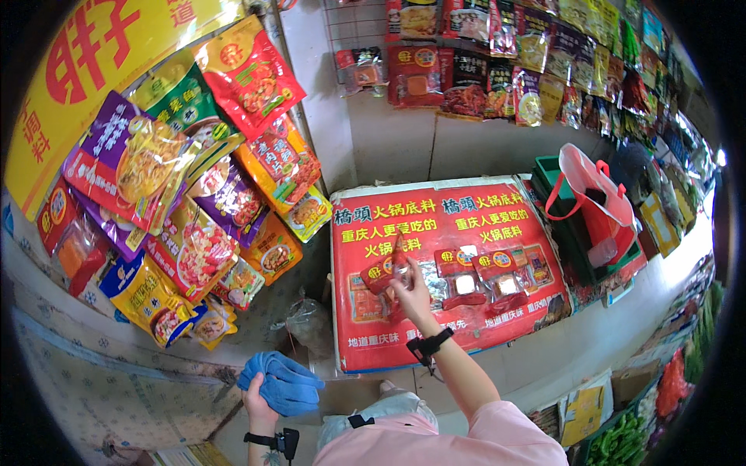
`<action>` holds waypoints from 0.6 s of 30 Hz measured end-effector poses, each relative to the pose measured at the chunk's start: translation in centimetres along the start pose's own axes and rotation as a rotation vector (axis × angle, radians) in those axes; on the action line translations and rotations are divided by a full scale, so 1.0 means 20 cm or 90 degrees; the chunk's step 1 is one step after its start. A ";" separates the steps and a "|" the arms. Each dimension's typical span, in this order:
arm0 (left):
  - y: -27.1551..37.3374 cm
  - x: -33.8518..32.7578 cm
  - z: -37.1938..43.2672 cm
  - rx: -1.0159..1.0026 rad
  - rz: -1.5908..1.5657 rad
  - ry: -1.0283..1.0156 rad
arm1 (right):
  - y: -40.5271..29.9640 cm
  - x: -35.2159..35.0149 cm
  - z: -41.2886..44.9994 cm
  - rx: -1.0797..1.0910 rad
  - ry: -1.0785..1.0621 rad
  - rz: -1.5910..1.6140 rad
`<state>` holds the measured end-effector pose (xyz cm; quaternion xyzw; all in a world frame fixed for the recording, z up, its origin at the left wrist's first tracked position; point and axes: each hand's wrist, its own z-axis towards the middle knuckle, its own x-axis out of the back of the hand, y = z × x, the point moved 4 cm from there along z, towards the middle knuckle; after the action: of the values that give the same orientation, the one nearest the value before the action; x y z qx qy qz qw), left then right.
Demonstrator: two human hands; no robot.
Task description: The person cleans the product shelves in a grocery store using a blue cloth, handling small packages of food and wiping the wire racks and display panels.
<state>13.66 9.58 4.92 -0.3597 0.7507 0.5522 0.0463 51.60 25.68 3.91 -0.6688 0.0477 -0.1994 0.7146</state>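
My left hand (256, 399) is closed around a folded blue cloth (285, 384), low at the left of the view. Over the red printed table top (396, 343), my right hand (415, 291) holds a red seasoning packet (400, 256) by its side, tilted up on edge. Just left of that hand another red packet (377, 275) lies on the table top, partly covered. To the right lie two red packets with clear windows, one (460, 285) beside the other (502, 283). Both wrists wear black straps.
Many seasoning pouches (192, 250) are heaped at the left. Packets hang on a wire rack (355, 29) along the back wall. Right of the table top stands a green crate (548, 175) with a red and white bag (606, 215). Green peppers (620, 440) fill a crate at lower right.
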 end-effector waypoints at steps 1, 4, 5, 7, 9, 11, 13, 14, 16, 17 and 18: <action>0.00 0.00 0.01 -0.007 -0.005 -0.016 | -0.04 -0.02 -0.01 -0.033 -0.028 0.282; -0.02 0.02 0.02 0.002 -0.046 -0.045 | -0.21 -0.09 -0.14 -0.289 -0.320 0.825; 0.00 -0.02 0.02 0.005 -0.053 -0.066 | -0.24 -0.11 -0.18 -0.322 -0.363 0.875; 0.06 -0.13 -0.01 0.014 -0.080 -0.093 | -0.31 -0.14 -0.24 -0.268 -0.398 0.784; 0.08 -0.20 0.00 0.012 -0.084 -0.158 | -0.29 -0.25 -0.29 -0.199 -0.438 0.557; 0.05 -0.28 0.00 0.063 -0.090 -0.248 | -0.39 -0.38 -0.42 0.000 -0.396 0.331; 0.07 -0.44 -0.09 0.036 -0.098 -0.286 | -0.47 -0.59 -0.57 0.200 -0.347 0.188; -0.01 -0.32 -0.02 0.089 -0.099 -0.342 | -0.55 -0.71 -0.69 0.099 -0.444 0.248; 0.06 -0.35 -0.05 -0.017 -0.085 -0.373 | -0.72 -0.79 -0.80 0.301 -0.323 0.080; 0.12 -0.34 -0.04 -0.007 -0.131 -0.406 | -0.73 -0.83 -0.80 0.300 -0.350 0.072; 0.15 -0.30 -0.02 -0.025 -0.117 -0.415 | -0.75 -0.84 -0.82 0.317 -0.353 0.040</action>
<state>16.52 12.53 10.30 -0.2310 0.6503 0.6458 0.3266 27.39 15.87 13.58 -0.5015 -0.1773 0.0055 0.8468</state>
